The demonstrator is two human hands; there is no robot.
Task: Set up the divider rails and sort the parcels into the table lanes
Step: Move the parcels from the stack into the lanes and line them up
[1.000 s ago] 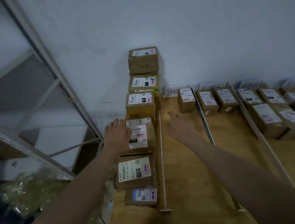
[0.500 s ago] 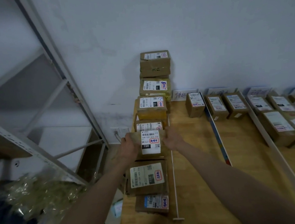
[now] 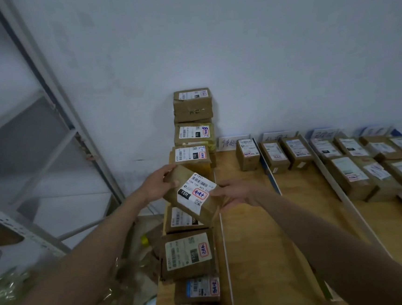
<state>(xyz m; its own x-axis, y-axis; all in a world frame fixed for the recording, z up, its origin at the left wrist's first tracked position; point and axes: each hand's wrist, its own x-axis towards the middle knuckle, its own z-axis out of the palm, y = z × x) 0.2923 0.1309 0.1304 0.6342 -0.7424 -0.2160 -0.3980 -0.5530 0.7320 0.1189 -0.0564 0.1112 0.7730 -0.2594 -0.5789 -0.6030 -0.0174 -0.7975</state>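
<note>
Arms both extended over the desk (image 3: 264, 244), left hand (image 3: 158, 186) and right hand (image 3: 237, 193) gripping opposite edges of a tilted brown parcel (image 3: 194, 196) above the leftmost lane.

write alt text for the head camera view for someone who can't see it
Both hands, left hand and right hand, hold a tilted brown parcel with a white label above the leftmost lane of a wooden table. More parcels lie in that lane beside a thin white divider rail; further rows of parcels fill lanes to the right.
</note>
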